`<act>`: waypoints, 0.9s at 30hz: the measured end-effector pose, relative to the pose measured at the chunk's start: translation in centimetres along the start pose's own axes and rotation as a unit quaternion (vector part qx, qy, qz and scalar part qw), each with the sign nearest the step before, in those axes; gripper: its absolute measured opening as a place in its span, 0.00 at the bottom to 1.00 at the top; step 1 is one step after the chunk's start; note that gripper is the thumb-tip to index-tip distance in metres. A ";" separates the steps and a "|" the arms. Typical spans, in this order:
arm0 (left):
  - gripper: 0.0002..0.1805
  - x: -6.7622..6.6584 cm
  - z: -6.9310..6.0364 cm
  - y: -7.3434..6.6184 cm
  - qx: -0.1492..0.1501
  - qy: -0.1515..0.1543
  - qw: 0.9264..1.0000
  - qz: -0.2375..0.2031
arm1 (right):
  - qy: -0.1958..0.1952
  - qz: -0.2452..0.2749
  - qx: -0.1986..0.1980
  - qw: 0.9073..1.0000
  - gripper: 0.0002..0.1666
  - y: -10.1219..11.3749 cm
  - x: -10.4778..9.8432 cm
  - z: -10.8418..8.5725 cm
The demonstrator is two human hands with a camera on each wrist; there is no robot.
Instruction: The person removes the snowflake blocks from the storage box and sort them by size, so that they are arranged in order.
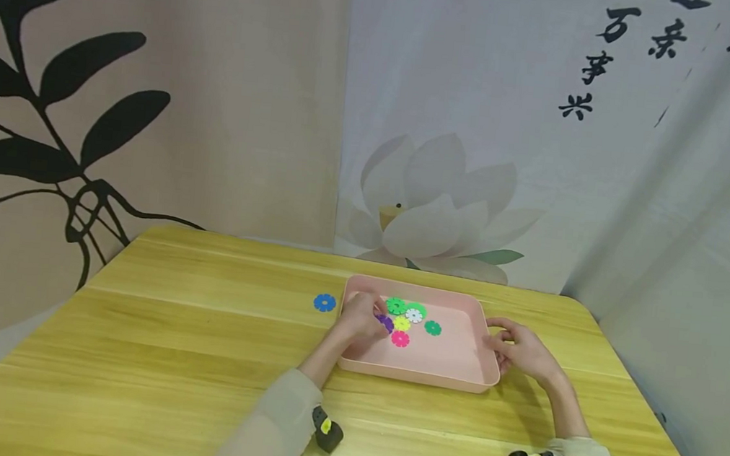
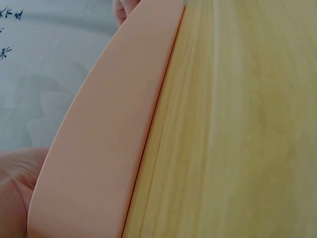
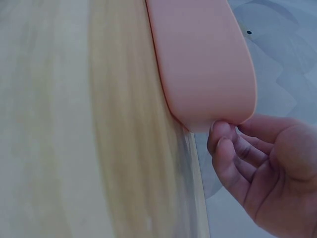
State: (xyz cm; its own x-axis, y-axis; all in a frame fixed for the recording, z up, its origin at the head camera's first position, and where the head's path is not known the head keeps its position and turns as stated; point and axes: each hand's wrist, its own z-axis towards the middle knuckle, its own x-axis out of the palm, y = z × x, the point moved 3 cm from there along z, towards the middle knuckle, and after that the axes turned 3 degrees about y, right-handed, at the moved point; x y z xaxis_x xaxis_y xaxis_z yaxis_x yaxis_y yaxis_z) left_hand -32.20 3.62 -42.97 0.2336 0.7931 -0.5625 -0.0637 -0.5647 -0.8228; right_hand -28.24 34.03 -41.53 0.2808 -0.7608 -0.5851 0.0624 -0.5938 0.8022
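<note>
A shallow pink tray (image 1: pixel 451 366) sits on the wooden table, its outer wall filling much of both wrist views. Inside, my left hand (image 1: pixel 362 316) reaches over the left wall and pinches a purple snowflake disc (image 1: pixel 386 322). In the left wrist view the tray wall hides the fingertips of that hand (image 2: pixel 17 191). Beside the purple piece lie green (image 1: pixel 395 305), white (image 1: pixel 414 315), yellow (image 1: pixel 401 323), pink (image 1: pixel 400 339) and dark green (image 1: pixel 433 328) discs. At the tray's right end, my right hand (image 1: pixel 520 350) holds the wall with thumb and curled fingers (image 3: pixel 225 158).
A blue snowflake disc (image 1: pixel 324 303) lies on the wooden table (image 1: pixel 197 358), just outside the tray's left wall. Behind the table's back edge hangs a printed curtain (image 1: pixel 252 102). Each wrist carries a black camera.
</note>
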 end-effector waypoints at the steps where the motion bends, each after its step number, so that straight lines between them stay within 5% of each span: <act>1: 0.17 0.0 0.0 0.0 -0.003 0.004 1.000 -0.002 | 0.000 0.000 0.000 1.000 0.31 0.0 0.0 0.0; 12: 0.15 0.1 -0.5 -0.5 -0.001 0.031 0.999 -0.009 | 0.001 0.004 -0.002 1.000 0.31 0.0 0.0 0.0; 27: 0.10 -1.6 -1.1 -0.7 0.061 0.049 0.993 -0.087 | 0.004 -0.003 -0.003 1.000 0.31 0.0 0.0 0.1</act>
State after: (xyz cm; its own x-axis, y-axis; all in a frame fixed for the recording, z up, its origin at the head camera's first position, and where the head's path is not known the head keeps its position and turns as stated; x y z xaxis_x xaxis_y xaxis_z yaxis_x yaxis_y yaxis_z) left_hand -31.45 2.50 -41.45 0.3440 0.8467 -0.4059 -0.1306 -0.3849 -0.9137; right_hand -28.29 34.02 -41.59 0.2879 -0.7557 -0.5882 0.0695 -0.5961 0.7999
